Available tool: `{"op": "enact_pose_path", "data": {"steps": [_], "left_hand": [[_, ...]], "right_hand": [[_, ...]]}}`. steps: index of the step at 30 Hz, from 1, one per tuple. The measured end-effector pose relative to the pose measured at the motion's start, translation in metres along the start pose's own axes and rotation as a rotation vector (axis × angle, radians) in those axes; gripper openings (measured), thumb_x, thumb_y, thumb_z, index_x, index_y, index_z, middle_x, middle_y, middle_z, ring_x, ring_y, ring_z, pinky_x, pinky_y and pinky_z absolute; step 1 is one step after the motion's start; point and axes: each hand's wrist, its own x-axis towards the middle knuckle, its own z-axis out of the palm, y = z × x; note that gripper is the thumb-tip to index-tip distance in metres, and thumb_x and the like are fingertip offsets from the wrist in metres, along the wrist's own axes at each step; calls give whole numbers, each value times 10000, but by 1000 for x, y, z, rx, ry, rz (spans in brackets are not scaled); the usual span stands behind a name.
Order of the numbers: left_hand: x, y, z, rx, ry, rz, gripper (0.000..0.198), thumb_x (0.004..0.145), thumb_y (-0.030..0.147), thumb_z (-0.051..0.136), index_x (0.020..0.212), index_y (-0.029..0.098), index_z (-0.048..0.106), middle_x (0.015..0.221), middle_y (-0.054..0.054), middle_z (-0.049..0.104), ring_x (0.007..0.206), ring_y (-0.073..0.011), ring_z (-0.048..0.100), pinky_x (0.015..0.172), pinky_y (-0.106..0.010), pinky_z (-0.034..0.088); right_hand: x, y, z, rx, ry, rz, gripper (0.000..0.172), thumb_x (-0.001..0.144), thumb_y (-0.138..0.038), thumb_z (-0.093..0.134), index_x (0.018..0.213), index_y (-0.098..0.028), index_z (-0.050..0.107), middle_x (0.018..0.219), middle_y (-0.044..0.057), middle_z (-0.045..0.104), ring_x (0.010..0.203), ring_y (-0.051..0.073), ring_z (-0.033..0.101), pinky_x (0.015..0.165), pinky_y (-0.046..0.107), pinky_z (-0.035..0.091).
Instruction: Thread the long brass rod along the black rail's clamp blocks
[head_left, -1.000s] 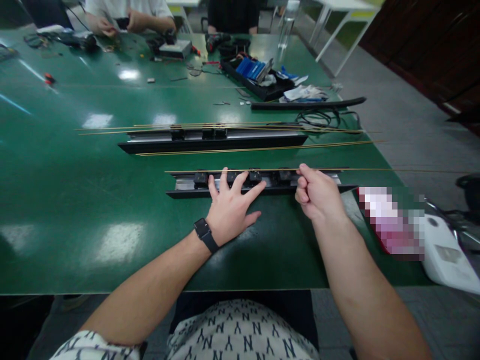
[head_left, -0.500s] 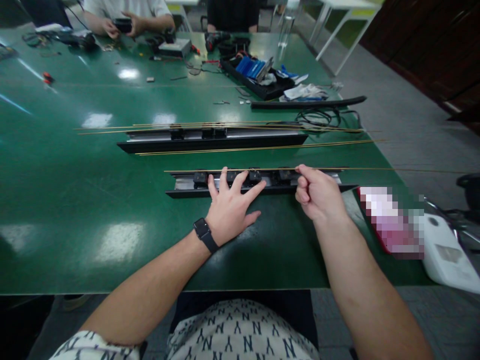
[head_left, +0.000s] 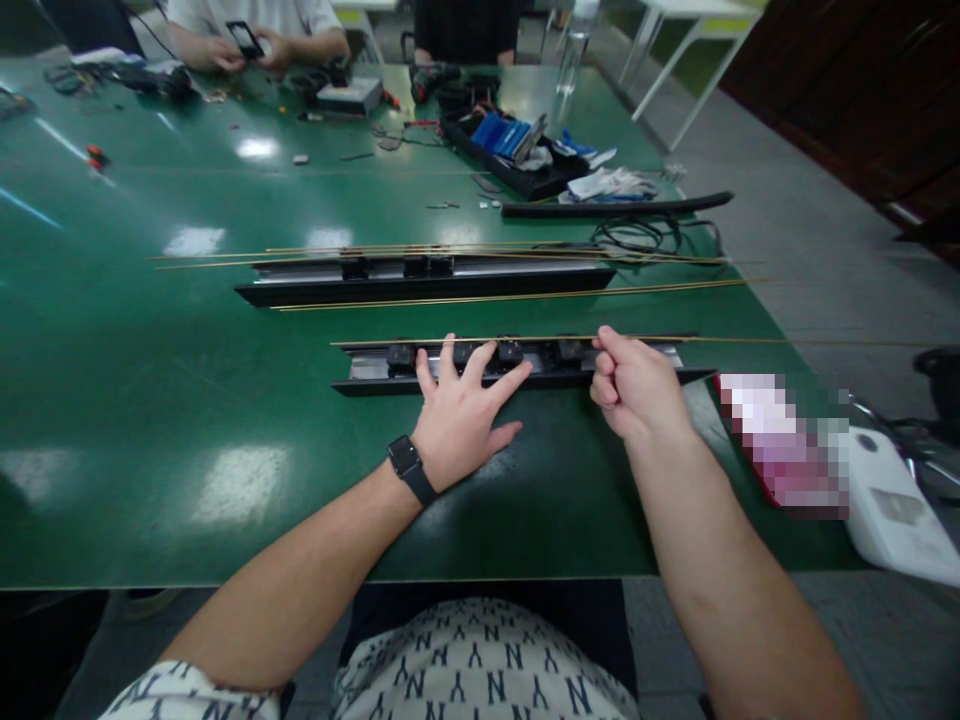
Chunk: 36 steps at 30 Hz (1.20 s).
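Observation:
Across the near black metal channel (head_left: 367, 387) lies my left hand (head_left: 463, 420), fingers spread, its fingertips at the far side. Several black blocks (head_left: 401, 357) sit inside the channel's silvery trough; my left fingers partly cover some of them. A thin brass-coloured rod (head_left: 750, 341) runs along the channel's far edge and extends past its right end, beyond the table. My right hand (head_left: 637, 388) pinches this rod between thumb and forefinger, near the channel's right part. Behind them is a second black channel (head_left: 420, 291) with similar blocks, and more thin rods (head_left: 517, 296) lie over and before it.
To the right are a red-edged phone-like item (head_left: 780, 440), blurred out, and a white device (head_left: 900, 510). Farther back lie a black strip (head_left: 615, 209), a coiled cable (head_left: 637, 237), a black tray (head_left: 540, 186) and gloves (head_left: 611, 185). Two people sit across the table.
The rod has shifted very slightly right, with my right hand still pinching it. My left hand stays in place. Across the table, a person has tilted the dark object in their hands.

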Motion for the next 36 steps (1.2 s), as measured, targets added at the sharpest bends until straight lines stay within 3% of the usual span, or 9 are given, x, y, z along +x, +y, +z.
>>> {"op": "enact_pose_path", "data": {"steps": [5,12,25,36], "left_hand": [[0,0,0,1,0,1,766,813,482,771,1508,455,448,1615,-64,356,1498,-517,171,1140,-798,127],[0,0,0,4,8,9,761,816,482,767,1508,448,450,1610,-67,363,1490,-527,183,1133,-803,137],[0,0,0,-1,7,8,763,814,477,772,1507,448,453,1613,-67,357,1494,-524,178,1136,-801,126],[-1,-1,1,7,7,10,765,818,488,765,1512,449,444,1615,-69,356,1488,-533,184,1130,-806,135]], "right_hand": [[0,-1,-1,11,-23,6,243,845,-340,764,780,-187,586,478,-71,484,255,45,337,243,157,217],[-3,-3,-1,28,-41,7,119,823,-233,735,813,-166,636,484,-65,493,267,49,354,247,160,223],[1,1,-1,19,-4,-7,225,856,-285,757,753,-173,591,486,-71,485,265,40,351,243,153,217],[-3,-3,-1,32,-41,16,60,856,-204,681,831,-153,661,479,-61,501,268,44,341,241,157,216]]}}
